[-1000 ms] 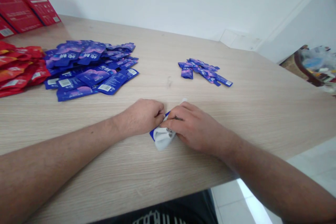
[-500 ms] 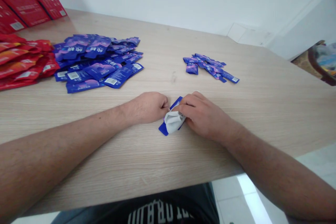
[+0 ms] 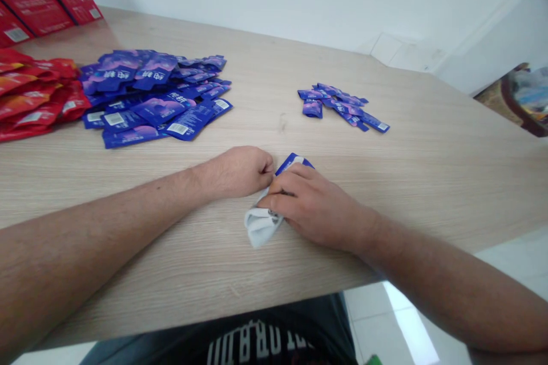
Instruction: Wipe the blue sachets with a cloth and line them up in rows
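Near table edge (image 3: 214,312), right fingers (image 3: 286,183) hold white cloth (image 3: 260,229); left fingers (image 3: 266,167) curl shut, contents unclear; open wood (image 3: 445,165) rightward.

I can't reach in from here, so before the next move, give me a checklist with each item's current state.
1. Right hand gripping the white cloth: ok.
2. Left hand pinning the blue packet: cannot tell, its fingertips are hidden.
3. Blue packet fully in view: not ok, partly covered.
4. Small blue pile apart from both hands: ok.
5. Large blue pile separated from red packets: not ok, they meet in view.
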The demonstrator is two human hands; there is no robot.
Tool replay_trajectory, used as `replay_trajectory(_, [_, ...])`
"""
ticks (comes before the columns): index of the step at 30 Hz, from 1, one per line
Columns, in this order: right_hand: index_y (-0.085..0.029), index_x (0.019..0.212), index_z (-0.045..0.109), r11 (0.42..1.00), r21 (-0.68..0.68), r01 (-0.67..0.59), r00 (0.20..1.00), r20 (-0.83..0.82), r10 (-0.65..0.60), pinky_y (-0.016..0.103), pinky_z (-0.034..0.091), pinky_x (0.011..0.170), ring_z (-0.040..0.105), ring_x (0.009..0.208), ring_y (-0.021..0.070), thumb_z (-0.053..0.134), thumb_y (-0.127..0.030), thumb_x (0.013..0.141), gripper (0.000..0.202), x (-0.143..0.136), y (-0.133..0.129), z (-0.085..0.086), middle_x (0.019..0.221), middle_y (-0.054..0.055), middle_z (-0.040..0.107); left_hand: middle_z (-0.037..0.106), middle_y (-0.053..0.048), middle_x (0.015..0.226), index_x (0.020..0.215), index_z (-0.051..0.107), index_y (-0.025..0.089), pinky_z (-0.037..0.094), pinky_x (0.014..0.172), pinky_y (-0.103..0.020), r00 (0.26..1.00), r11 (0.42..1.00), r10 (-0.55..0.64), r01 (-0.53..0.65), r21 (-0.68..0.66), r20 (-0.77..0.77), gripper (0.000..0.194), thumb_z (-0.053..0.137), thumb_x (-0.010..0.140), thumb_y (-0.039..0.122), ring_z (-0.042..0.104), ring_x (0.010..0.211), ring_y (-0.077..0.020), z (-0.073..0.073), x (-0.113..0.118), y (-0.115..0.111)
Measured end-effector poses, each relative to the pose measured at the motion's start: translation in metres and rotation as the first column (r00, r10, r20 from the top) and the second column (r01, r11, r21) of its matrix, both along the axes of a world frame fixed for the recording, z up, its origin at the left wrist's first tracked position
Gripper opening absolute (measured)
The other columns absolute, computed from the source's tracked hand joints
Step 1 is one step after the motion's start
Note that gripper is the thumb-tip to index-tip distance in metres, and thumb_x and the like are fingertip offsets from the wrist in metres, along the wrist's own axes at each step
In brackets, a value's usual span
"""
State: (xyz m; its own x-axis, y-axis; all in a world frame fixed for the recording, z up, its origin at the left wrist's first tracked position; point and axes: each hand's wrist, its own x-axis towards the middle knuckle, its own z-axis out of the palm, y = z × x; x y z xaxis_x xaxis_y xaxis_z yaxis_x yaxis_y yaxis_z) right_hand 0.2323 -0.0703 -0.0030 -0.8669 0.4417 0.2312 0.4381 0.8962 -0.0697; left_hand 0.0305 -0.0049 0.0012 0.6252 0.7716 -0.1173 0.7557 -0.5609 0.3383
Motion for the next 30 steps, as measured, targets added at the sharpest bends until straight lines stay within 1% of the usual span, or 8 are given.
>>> replay_trajectory(6, [-0.023, 0.116, 0.070, 0.998, -0.065, -0.005, 0.998, -0.071, 0.000, 0.041, 0.043, 0.101, 0.055, 0.107, 0.0226, 0.052, -0.011, 0.096, 0.029, 0.016, 0.018, 0.004, 0.111, 0.007, 0.067, 0.072, -0.001, 0.076, 0.085, 0.072, 0.023, 0.035, 0.059, -0.028, 1.000, 0.999, -0.021, 0.020, 0.038, 0.003, 0.023, 0.050, 0.086, 0.033, 0.061, 0.069, -0.0168, -0.003, -0.002, 0.000])
replay_trajectory(11, [-0.017, 0.103, 0.068, 0.957, -0.036, 0.287, 0.947, -0.140, -0.290, 0.040, 0.046, 0.093, 0.058, 0.099, 0.0254, 0.054, -0.005, 0.081, 0.028, 0.054, 0.067, -0.002, 0.102, 0.010, 0.066, 0.071, 0.000, 0.074, 0.083, 0.071, 0.023, 0.035, 0.060, -0.028, 1.000, 1.000, -0.023, 0.023, 0.009, 0.020, 0.022, 0.052, 0.087, 0.032, 0.059, 0.066, -0.0156, -0.002, -0.003, -0.001])
replay_trajectory(16, [-0.020, 0.092, 0.068, 0.822, -0.058, 0.567, 0.791, -0.241, -0.562, 0.041, 0.048, 0.082, 0.061, 0.091, 0.0282, 0.059, -0.019, 0.084, 0.012, 0.079, 0.091, -0.001, 0.092, 0.009, 0.068, 0.071, 0.002, 0.073, 0.078, 0.070, 0.021, 0.037, 0.060, -0.026, 0.986, 0.997, 0.074, -0.076, 0.005, 0.152, 0.015, 0.056, 0.083, 0.027, 0.060, 0.065, -0.0131, -0.001, -0.009, 0.000])
replay_trajectory(19, [-0.021, 0.101, 0.071, 0.780, -0.078, 0.620, 0.710, -0.367, -0.601, 0.044, 0.050, 0.085, 0.064, 0.097, 0.0305, 0.062, -0.029, 0.087, 0.019, 0.082, 0.092, 0.001, 0.104, 0.009, 0.072, 0.068, 0.000, 0.070, 0.074, 0.066, 0.020, 0.038, 0.060, -0.027, 0.964, 0.956, 0.164, -0.207, 0.206, 0.209, 0.013, 0.057, 0.082, 0.025, 0.058, 0.065, -0.0139, 0.011, -0.016, 0.001])
replay_trajectory(21, [-0.022, 0.108, 0.072, 0.780, -0.090, 0.619, 0.685, -0.425, -0.592, 0.046, 0.050, 0.089, 0.065, 0.102, 0.0309, 0.062, -0.032, 0.089, 0.024, 0.081, 0.091, 0.002, 0.111, 0.009, 0.073, 0.066, -0.003, 0.073, 0.073, 0.065, 0.019, 0.039, 0.064, -0.030, 0.973, 0.873, 0.145, -0.212, 0.440, 0.182, 0.016, 0.056, 0.085, 0.025, 0.058, 0.070, -0.0166, 0.022, -0.021, 0.000])
replay_trajectory(24, [-0.023, 0.114, 0.072, 0.777, -0.097, 0.622, 0.659, -0.471, -0.587, 0.047, 0.050, 0.091, 0.065, 0.106, 0.0312, 0.062, -0.033, 0.090, 0.028, 0.080, 0.089, 0.004, 0.115, 0.010, 0.073, 0.065, -0.007, 0.078, 0.074, 0.064, 0.018, 0.040, 0.069, -0.035, 0.999, 0.680, 0.024, -0.032, 0.732, 0.022, 0.022, 0.052, 0.091, 0.024, 0.058, 0.080, -0.0214, 0.033, -0.026, -0.008])
replay_trajectory(26, [-0.023, 0.115, 0.072, 0.763, -0.089, 0.640, 0.645, -0.478, -0.597, 0.048, 0.050, 0.091, 0.065, 0.105, 0.0316, 0.062, -0.035, 0.090, 0.029, 0.080, 0.089, 0.004, 0.114, 0.010, 0.073, 0.064, -0.008, 0.079, 0.076, 0.064, 0.018, 0.039, 0.068, -0.036, 0.990, 0.597, -0.091, 0.140, 0.790, -0.107, 0.024, 0.049, 0.095, 0.022, 0.056, 0.081, -0.0224, 0.033, -0.024, -0.017])
replay_trajectory(30, [-0.022, 0.115, 0.071, 0.765, -0.091, 0.638, 0.654, -0.459, -0.600, 0.046, 0.051, 0.089, 0.066, 0.102, 0.0305, 0.061, -0.036, 0.091, 0.029, 0.079, 0.088, 0.003, 0.112, 0.010, 0.074, 0.064, -0.006, 0.080, 0.080, 0.063, 0.019, 0.037, 0.065, -0.036, 0.922, 0.592, -0.313, 0.377, 0.713, -0.228, 0.021, 0.050, 0.097, 0.019, 0.054, 0.077, -0.0210, 0.019, -0.012, -0.036])
